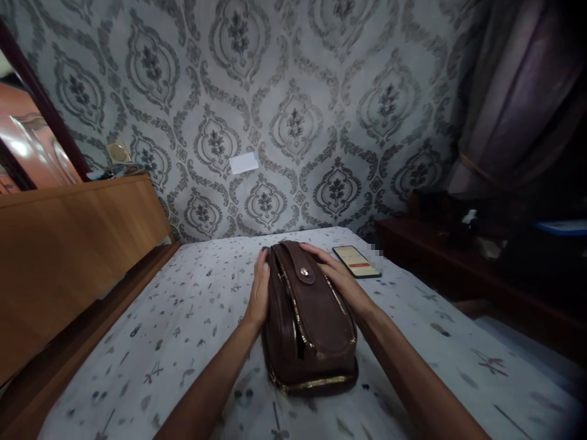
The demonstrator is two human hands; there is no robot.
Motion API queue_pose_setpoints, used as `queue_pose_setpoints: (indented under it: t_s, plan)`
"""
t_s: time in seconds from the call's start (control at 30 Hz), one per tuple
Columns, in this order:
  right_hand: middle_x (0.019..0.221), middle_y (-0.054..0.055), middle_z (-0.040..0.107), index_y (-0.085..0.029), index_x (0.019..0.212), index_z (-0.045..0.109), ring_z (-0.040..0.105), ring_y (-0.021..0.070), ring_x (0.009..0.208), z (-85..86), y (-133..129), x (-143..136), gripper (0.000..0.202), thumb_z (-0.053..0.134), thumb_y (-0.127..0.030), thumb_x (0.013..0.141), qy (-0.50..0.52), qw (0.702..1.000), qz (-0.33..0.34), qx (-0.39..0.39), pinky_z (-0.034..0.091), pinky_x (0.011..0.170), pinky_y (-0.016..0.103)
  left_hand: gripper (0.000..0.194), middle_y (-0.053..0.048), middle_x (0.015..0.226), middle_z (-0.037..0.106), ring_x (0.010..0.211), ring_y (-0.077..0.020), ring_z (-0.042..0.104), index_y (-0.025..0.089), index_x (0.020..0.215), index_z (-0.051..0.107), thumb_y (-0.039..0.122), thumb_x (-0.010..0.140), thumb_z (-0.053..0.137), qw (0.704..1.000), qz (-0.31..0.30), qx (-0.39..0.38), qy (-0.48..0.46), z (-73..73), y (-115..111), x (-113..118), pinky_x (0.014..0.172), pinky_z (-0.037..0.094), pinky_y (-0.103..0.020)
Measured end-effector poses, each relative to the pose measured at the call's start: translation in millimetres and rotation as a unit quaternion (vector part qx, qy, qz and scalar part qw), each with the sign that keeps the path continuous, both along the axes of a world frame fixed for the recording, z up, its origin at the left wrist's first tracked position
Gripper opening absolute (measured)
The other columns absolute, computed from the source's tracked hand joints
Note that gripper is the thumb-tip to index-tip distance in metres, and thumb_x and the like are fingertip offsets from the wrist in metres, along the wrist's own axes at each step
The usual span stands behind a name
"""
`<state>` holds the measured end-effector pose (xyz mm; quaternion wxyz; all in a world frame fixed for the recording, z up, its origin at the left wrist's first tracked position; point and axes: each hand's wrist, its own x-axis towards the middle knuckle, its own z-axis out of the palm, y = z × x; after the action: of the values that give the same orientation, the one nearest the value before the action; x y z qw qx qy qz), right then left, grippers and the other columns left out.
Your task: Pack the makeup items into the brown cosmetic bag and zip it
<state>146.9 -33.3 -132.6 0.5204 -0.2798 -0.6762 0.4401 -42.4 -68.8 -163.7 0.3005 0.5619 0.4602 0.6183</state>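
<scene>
A dark brown leather bag (pixel 321 311) with gold zippers and a snap strap lies on the patterned white sheet (pixel 183 342). One long zipper on its left side is partly open, showing a dark gap. Against the bag's left side rests my left hand (pixel 260 287), its fingers wrapped round the edge. My right hand (pixel 342 278) grips the upper right side, fingers reaching over the top. Both hands hold the bag between them. A phone (pixel 356 261) with a lit screen lies just beyond my right hand.
A wooden board (pixel 87 244) borders the bed on the left, with small items on its top. Behind stands a wallpapered wall with a white plate (pixel 244 163). A dark red cabinet (pixel 440 263) and a curtain (pixel 513 116) are on the right.
</scene>
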Motion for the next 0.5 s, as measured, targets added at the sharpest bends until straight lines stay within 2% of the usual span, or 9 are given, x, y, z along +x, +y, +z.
queue_pose_setpoints:
  t_s: [0.23, 0.5]
  plan:
    - [0.145, -0.004, 0.056, -0.033, 0.123, 0.068, 0.04, 0.0228, 0.143, -1.8, 0.0, -2.5, 0.039, 0.058, -0.034, 0.086, 0.011, 1.0, 0.001, -0.01, 0.021, 0.123, 0.042, 0.058, -0.003, 0.163, 0.03, 0.152, -0.0191, 0.022, 0.028, 0.148, 0.04, 0.056, 0.099, 0.033, 1.0, 0.007, -0.027, -0.009, 7.0, -8.4, 2.1, 0.126, 0.013, -0.041]
    - [0.15, -0.004, 0.052, -0.033, 0.126, 0.066, 0.037, 0.0232, 0.145, -7.2, -9.5, 1.7, 0.041, 0.058, -0.04, 0.086, 0.018, 1.0, -0.014, -0.009, 0.019, 0.124, 0.042, 0.055, 0.0, 0.165, 0.025, 0.153, -0.0187, 0.016, 0.031, 0.149, 0.04, 0.054, 0.099, 0.037, 0.999, 0.02, -0.009, 0.03, 5.4, -47.9, 10.8, 0.127, 0.008, -0.04]
